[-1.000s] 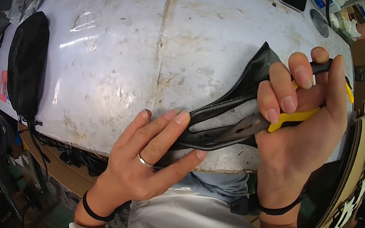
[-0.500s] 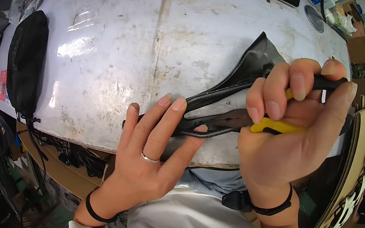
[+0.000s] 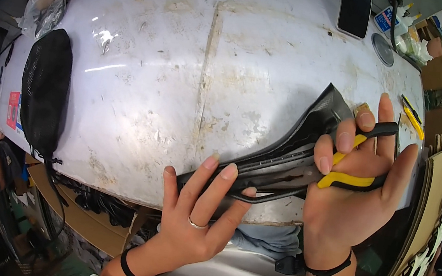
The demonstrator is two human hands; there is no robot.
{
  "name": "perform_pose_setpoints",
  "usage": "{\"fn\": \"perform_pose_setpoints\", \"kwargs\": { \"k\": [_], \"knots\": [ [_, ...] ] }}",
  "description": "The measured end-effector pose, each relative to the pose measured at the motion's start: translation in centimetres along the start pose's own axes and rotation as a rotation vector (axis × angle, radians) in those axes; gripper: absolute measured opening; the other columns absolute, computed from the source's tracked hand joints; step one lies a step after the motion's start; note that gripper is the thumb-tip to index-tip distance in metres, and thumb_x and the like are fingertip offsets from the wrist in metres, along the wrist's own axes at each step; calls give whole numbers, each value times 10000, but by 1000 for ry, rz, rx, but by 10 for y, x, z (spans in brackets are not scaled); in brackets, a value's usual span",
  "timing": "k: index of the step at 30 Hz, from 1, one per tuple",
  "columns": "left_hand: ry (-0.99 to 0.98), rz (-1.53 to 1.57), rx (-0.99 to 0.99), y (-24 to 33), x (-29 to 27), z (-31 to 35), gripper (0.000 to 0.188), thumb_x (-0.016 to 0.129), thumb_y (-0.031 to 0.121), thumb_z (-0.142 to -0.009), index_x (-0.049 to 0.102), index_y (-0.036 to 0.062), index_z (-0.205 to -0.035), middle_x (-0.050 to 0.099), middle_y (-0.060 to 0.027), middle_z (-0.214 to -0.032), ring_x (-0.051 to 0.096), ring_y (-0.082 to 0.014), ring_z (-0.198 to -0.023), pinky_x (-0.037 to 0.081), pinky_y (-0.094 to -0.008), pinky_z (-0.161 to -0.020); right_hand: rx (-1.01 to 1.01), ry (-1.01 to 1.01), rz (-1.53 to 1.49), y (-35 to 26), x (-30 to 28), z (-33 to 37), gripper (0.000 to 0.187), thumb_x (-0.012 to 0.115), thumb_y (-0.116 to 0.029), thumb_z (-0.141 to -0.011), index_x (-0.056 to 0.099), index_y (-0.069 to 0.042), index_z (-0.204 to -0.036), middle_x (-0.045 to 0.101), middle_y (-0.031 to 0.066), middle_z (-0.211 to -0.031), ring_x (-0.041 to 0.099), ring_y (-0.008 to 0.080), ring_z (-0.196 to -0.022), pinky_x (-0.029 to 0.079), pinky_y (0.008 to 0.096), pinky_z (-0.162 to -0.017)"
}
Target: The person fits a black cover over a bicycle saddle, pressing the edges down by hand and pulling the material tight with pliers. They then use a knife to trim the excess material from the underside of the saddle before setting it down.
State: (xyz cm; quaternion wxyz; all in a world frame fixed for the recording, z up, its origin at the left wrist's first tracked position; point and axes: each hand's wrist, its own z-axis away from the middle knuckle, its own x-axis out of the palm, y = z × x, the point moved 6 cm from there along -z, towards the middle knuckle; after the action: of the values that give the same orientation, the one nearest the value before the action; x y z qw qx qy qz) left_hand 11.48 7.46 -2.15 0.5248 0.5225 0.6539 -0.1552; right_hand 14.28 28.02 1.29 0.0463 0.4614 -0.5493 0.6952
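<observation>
A long black leather-like piece (image 3: 320, 115), flared at its far right end and narrow toward the near left, lies on the white table. My left hand (image 3: 200, 222) holds its narrow end, fingers spread over the top and thumb at the near edge. In my right hand (image 3: 357, 191), palm up, are pliers with yellow-and-black handles (image 3: 347, 181). The handles stand apart, with the fingers loosely around them. The plier jaws (image 3: 285, 181) point left into the fold of the black piece; whether they grip it I cannot tell.
A black mesh pouch (image 3: 45, 91) lies at the left. A phone (image 3: 354, 11), a grey disc (image 3: 382, 49) and glue bottles (image 3: 390, 19) are at the far right. A yellow-and-black tool (image 3: 413, 121) lies by the right edge. Another person (image 3: 0, 163) is beyond the left side.
The fingers of my right hand have loosened and stretched out around the pliers. The piece's inner fold shows more. The whole view has shifted, with the table's things lower and further right.
</observation>
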Motion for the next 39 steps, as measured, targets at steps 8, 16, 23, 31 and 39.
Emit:
{"fn": "perform_pose_setpoints", "kwargs": {
  "k": [8, 16, 23, 31, 39],
  "knots": [
    [14, -13, 18, -3, 0, 5, 226, 773, 159, -913, 853, 185, -1123, 658, -159, -1505, 675, -408, -1328, 368, -741, -1092, -25, -54, 182, 0, 12, 8, 718, 363, -581, -1165, 426, -15, -1602, 552, 49, -1190, 501, 149, -861, 445, 296, -622],
    [3, 23, -7, -4, -3, -1, 283, 729, 141, -904, 846, 173, -1160, 655, -186, -1507, 663, -407, -1340, 298, -748, -1193, 88, 29, 28, 2, 8, -15, 335, 427, -423, -1192, 568, -121, -1226, 504, 23, -950, 426, 124, -684, 369, 273, -523],
    [-64, 109, -21, -10, -7, -11, 365, 733, 143, -843, 841, 165, -1191, 637, -253, -1508, 643, -409, -1354, 277, -733, -1229, 129, 133, -67, 5, -12, -29, 257, 542, -324, -1161, 570, -78, -1089, 510, 30, -874, 405, 128, -648, 336, 278, -495],
    [-57, 116, -53, -8, -8, -8, 354, 771, 144, -827, 841, 155, -1174, 640, -266, -1493, 647, -416, -1345, 265, -741, -1233, -60, 155, 65, 1, -3, -14, 249, 468, -360, -1187, 532, -128, -1124, 500, 24, -900, 409, 122, -676, 354, 277, -519],
    [-159, -114, -69, 15, 6, -1, 472, 703, 469, -993, 760, 211, -1384, 425, -259, -1667, 457, -517, -1494, 204, -801, -1195, -150, -180, 237, -7, 12, 8, 299, 420, -443, -1191, 503, -158, -1225, 483, 16, -987, 432, 118, -723, 404, 279, -570]
  ]
}}
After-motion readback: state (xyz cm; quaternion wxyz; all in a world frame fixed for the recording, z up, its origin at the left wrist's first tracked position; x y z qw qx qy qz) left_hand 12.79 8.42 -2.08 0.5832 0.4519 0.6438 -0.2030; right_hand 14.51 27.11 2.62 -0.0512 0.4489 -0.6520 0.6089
